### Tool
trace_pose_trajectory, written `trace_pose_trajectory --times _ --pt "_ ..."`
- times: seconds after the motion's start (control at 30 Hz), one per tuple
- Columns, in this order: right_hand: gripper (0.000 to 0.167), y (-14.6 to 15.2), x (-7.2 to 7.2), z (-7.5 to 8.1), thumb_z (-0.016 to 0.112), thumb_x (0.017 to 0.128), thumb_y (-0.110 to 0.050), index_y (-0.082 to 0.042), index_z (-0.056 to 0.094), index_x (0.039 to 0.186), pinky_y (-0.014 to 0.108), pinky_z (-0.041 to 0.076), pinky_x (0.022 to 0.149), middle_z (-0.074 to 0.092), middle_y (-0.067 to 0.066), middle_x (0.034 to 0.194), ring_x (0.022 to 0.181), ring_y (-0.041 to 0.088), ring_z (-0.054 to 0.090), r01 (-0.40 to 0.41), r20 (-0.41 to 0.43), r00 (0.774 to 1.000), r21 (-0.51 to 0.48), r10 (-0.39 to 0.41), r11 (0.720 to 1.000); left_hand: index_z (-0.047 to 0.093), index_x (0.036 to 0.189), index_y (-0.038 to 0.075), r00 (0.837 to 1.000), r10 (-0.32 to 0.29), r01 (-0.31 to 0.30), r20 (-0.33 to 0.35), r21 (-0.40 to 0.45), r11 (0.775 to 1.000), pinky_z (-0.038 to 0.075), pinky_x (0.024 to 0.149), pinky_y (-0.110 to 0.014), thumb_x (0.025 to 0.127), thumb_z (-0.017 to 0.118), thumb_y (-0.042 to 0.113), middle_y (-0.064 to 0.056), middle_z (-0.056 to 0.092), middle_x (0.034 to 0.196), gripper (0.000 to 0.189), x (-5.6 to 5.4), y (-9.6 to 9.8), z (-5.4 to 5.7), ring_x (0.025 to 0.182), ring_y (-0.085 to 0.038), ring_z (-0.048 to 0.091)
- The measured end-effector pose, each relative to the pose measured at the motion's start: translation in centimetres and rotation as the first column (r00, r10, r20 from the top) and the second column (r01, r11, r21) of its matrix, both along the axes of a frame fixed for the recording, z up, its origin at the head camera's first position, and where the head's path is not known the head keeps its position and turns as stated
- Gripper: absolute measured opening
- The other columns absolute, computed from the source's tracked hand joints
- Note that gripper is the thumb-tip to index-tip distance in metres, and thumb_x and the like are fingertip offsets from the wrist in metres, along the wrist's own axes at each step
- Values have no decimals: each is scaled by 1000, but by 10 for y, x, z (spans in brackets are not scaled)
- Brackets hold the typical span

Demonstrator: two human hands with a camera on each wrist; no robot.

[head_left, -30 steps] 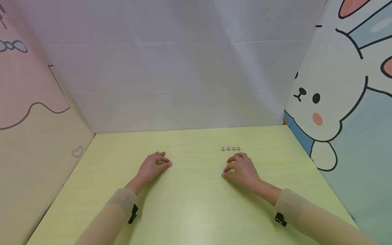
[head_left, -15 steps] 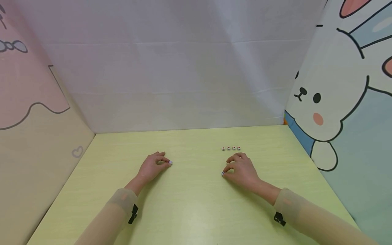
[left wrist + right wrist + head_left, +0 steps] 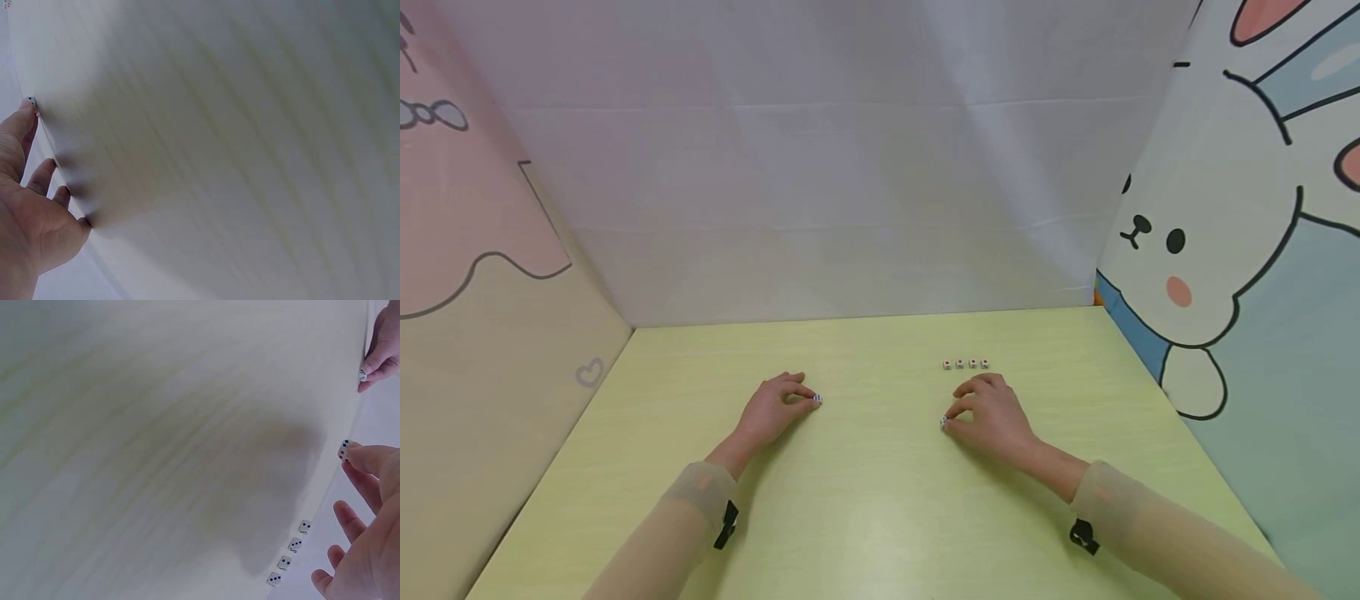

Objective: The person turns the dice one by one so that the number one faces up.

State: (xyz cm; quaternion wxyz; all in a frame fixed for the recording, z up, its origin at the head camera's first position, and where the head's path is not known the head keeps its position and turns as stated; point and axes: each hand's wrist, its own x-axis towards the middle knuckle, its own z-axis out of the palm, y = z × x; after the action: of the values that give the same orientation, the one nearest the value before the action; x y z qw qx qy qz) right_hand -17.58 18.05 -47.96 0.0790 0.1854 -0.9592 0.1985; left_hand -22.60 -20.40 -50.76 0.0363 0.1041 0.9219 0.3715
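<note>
Between thumb and index finger, my left hand [image 3: 772,408] pinches a small white die [image 3: 817,400] at the tabletop, left of centre. My right hand [image 3: 992,421] pinches another white die [image 3: 944,423] by its sides, right of centre; in the right wrist view that die [image 3: 344,450] shows blue and red dots. Just beyond the right hand, several dice [image 3: 966,364] stand in a short row with a red dot on top of each. The right wrist view shows the same row of dice [image 3: 295,544] from the side, with dark dots. The other fingers of both hands are spread.
The pale yellow-green table [image 3: 865,500] reaches back to a white cloth wall [image 3: 850,208]. Printed side panels stand at both edges, with a rabbit drawing [image 3: 1195,250] on the right one. A black strap [image 3: 726,525] hangs at the left sleeve.
My right hand has shifted very slightly, and its die now sits a touch higher and turned a little. The left hand and the row of dice stay where they were.
</note>
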Motion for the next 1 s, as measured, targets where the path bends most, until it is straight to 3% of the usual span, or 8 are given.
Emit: trace_pose_trajectory --times 0.2,0.5,0.8,1.0 --pt "7 2 -3 10 86 84 -26 -23 83 89 59 36 109 67 3 119 129 38 43 12 35 999 -177 -6 984 79 105 14 1000 5 -5 2 6 1000 19 120 -62 95 76 29 -14 50 153 18 0 0 -1 150 -38 29" --pt "6 0 -1 31 84 88 -26 -25 82 94 51 45 99 64 3 126 135 30 35 16 129 991 -394 38 919 79 106 14 1000 7 -7 1 -4 1000 19 121 -62 95 75 28 -15 50 153 18 1 1 0 150 -38 28" --pt "9 -4 -2 29 83 88 -25 -21 83 96 58 29 112 66 5 126 135 33 38 27 175 983 -475 65 879 79 105 14 1000 4 -4 -2 -8 1000 20 120 -62 95 76 28 -14 50 153 18 0 0 -2 150 -38 29" --pt "12 -5 -3 24 82 89 -26 -18 82 97 60 21 116 67 6 125 134 35 39 53 213 975 -475 56 878 79 105 14 1000 -10 10 2 -9 1000 21 120 -62 96 75 27 -16 50 153 17 -1 0 1 150 -40 29"
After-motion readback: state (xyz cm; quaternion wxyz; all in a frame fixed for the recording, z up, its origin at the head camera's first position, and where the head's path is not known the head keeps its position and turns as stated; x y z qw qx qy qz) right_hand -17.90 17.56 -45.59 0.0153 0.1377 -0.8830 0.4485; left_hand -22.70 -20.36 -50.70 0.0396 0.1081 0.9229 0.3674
